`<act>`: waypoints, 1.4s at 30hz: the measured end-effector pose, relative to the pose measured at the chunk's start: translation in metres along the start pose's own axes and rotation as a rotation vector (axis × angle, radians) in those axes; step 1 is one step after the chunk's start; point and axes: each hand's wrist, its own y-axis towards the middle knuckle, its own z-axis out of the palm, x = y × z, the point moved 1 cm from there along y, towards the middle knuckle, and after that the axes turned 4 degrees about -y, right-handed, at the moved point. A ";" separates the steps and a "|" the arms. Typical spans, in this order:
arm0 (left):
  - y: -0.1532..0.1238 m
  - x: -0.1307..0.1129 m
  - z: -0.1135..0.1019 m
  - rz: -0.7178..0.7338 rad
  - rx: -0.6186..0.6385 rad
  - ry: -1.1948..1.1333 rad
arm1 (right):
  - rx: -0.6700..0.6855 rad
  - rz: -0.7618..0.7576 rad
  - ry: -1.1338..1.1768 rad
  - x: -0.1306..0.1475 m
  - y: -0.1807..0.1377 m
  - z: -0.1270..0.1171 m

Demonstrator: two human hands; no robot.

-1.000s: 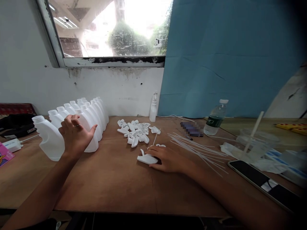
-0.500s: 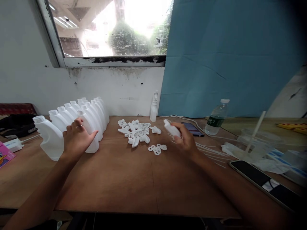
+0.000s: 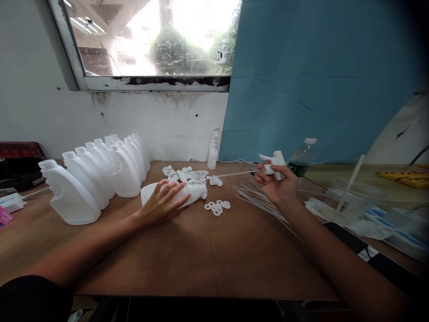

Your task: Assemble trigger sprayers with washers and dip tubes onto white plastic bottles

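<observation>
My left hand [image 3: 164, 201] grips a white translucent plastic bottle [image 3: 149, 191] that is tipped on its side, its neck pointing right over the front of the pile. My right hand [image 3: 278, 181] is closed around a white trigger sprayer head [image 3: 277, 161]. A thin white dip tube [image 3: 239, 173] runs leftward from the sprayer toward the pile. Loose trigger sprayer heads [image 3: 186, 173] are heaped behind the tipped bottle. Several flat white ring washers [image 3: 217, 206] lie between my hands. More thin tubes [image 3: 259, 199] are spread on the table below my right hand.
Upright open-necked bottles [image 3: 75, 192] stand in rows at the left. A bottle with a sprayer fitted [image 3: 212, 150] stands by the wall. At the right are a water bottle [image 3: 298, 163], a cup with a straw [image 3: 350, 188] and a dark phone [image 3: 385, 264] on the brown table [image 3: 187, 259].
My left hand has taken a bottle from the rows, tilted it and moved right. My right hand has shifted right and turned the sprayer, which now shows a tube extending from it.
</observation>
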 end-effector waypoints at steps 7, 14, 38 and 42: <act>-0.007 -0.005 0.013 -0.008 -0.011 -0.004 | -0.050 0.018 -0.058 -0.008 0.009 -0.026; -0.009 -0.005 0.009 -0.043 0.010 0.027 | -0.068 0.014 -0.041 -0.006 0.011 -0.030; -0.011 -0.004 0.013 -0.032 -0.002 -0.091 | 0.245 0.223 -0.492 -0.077 -0.041 0.031; -0.011 -0.005 0.013 -0.006 -0.013 -0.094 | 0.271 0.265 -0.539 -0.088 -0.051 0.036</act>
